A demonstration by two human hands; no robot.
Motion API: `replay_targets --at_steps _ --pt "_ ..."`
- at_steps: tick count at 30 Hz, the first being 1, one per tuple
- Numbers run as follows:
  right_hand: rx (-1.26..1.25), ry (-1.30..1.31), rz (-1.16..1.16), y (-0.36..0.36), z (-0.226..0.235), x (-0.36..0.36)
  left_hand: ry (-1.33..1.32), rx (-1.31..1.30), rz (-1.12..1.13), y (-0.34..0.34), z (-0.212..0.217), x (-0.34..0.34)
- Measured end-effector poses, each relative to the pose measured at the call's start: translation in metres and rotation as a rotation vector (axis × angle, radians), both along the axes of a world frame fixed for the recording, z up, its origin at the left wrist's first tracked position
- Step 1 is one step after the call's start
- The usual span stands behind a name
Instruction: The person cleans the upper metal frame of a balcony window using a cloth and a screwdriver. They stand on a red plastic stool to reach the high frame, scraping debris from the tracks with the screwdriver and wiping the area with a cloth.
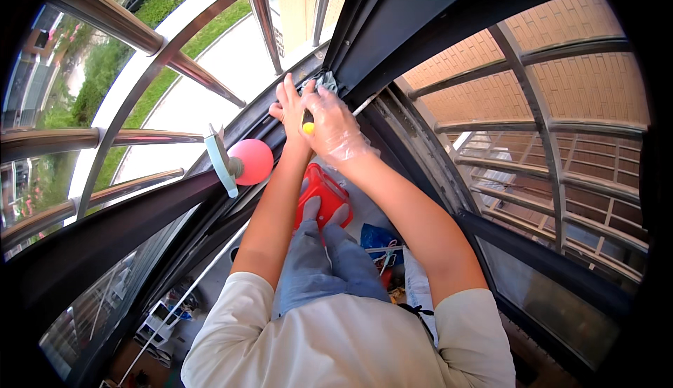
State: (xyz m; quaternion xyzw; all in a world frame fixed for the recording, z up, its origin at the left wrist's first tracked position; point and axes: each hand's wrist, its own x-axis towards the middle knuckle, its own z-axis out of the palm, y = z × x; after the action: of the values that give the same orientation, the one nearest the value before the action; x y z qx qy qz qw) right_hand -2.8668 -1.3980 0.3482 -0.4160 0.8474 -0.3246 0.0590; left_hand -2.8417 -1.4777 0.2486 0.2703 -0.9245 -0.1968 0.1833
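Note:
My left hand (287,107) is up at the far corner of the dark window frame (242,118), its fingers stretched out and nothing visible in them. Crossing close beside it is my right hand (331,125), in a thin clear plastic glove, with the fingers curled. A dark slim tool with a round yellow end (308,128) sticks out of the right hand toward my left wrist; its kind is hidden. Just past the fingertips, a crumpled grey-green cloth (322,82) lies in the corner, and I cannot tell whether the right fingers touch it.
My feet stand on a red plastic stool (335,209). A pink ball-shaped object (252,161) with a pale blue blade (220,165) sits at the frame, left of my forearm. Metal guard bars (140,135) curve outside. A blue bag (382,237) lies below right.

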Motion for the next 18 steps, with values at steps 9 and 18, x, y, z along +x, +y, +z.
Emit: replay_targets --at_steps 9,18 --pt "0.060 -0.262 -0.120 -0.027 0.046 -0.037 0.052 -0.024 -0.025 -0.001 0.006 0.022" --pt "0.633 0.024 0.106 -0.092 0.076 -0.084 0.194 -0.041 -0.105 -0.004 0.014 0.011"
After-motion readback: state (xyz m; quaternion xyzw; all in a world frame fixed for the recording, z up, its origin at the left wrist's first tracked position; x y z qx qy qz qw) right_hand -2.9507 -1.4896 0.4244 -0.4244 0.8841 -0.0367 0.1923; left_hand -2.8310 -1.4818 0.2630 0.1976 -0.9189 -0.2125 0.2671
